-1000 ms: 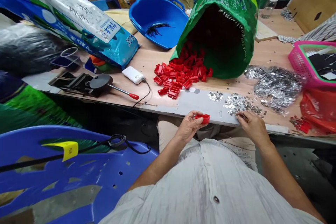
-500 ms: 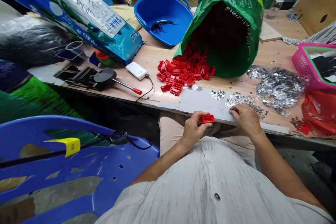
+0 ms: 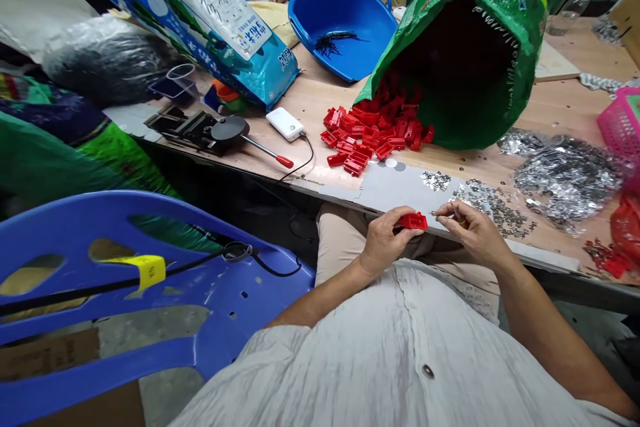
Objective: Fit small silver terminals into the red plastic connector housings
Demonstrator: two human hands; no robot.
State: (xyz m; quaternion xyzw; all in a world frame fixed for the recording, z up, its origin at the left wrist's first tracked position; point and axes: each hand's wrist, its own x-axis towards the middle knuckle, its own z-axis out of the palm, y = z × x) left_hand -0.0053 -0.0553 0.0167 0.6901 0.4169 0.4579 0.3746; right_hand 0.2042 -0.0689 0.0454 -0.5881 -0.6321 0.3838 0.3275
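Note:
My left hand [image 3: 387, 240] pinches a small red plastic housing [image 3: 414, 221], its hollow side turned up, just over the table's front edge. Close on its right, my right hand [image 3: 473, 230] has thumb and fingers closed on a small metal piece [image 3: 434, 213]. Something brownish shows within the right palm, too hidden to name. Flat metal pieces [image 3: 493, 207] lie scattered beyond the right hand, with a smaller cluster [image 3: 436, 180] to their left. More red housings [image 3: 367, 137] spill in a heap from a green sack [image 3: 530, 73].
A black hand press [image 3: 200, 130] with a red-tipped lever and a white power bank [image 3: 285, 123] stand left. Behind are a blue basin [image 3: 345, 63] with thin black pieces and a blue bag [image 3: 260, 80]. A clear bag of metal pieces [image 3: 567, 177] lies right; a blue chair [image 3: 210, 307] is beside me.
My right hand has come away from the scattered metal pieces toward the red housing, which my left hand still holds. The whole view has shifted slightly.

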